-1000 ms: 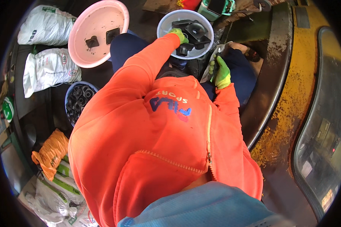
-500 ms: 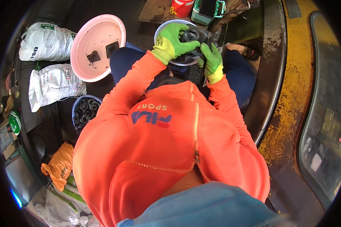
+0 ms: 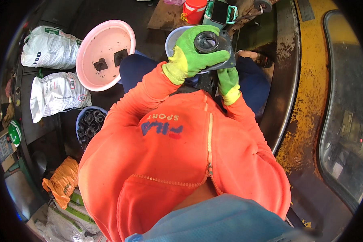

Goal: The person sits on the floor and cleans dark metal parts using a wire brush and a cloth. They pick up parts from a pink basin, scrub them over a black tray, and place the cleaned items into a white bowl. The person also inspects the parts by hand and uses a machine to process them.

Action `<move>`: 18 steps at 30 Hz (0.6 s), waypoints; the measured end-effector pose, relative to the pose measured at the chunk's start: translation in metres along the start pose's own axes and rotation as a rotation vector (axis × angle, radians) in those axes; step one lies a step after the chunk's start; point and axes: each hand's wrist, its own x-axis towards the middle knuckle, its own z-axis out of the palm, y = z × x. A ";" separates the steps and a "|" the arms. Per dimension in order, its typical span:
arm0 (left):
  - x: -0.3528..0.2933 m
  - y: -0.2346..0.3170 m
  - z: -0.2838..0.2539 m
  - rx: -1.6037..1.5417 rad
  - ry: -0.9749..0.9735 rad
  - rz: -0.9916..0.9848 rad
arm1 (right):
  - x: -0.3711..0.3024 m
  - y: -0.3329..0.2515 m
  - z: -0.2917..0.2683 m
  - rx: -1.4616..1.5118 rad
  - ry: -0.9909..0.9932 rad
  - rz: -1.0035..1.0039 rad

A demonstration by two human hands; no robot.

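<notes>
My left hand (image 3: 186, 50), in a green and yellow glove, grips a black moulded part (image 3: 225, 43) with a flat plate and a raised round collar. The thumb and fingers reach around the collar, which faces up. My right hand (image 3: 228, 80), gloved alike, is under the plate's near right edge. Its fingers are hidden there, so I cannot see whether they grip the part. Below the part, between my knees, stands a pale blue basin (image 3: 170, 39), whose contents are mostly covered by my left hand and the part.
At left is a pink basin (image 3: 128, 30) holding two dark flat pieces. Two white sacks (image 3: 52, 46) and a blue basin of black rubber parts (image 3: 92, 123) lie further left. A red bucket (image 3: 194, 11) and teal box (image 3: 213, 16) stand ahead. A yellow metal frame (image 3: 310, 80) runs along the right.
The black part has been raised and turned, so its collar and plate now show. My right hand has moved from beside it to beneath its edge.
</notes>
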 end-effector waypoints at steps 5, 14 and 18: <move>-0.011 0.007 0.025 -0.094 0.034 -0.049 | 0.008 0.003 0.007 -0.288 0.110 -0.290; -0.015 0.013 0.029 0.101 0.071 0.205 | 0.021 -0.040 0.026 -0.185 -0.082 -0.168; -0.004 0.016 0.020 0.130 -0.024 0.450 | 0.021 -0.059 0.019 -0.050 -0.132 -0.074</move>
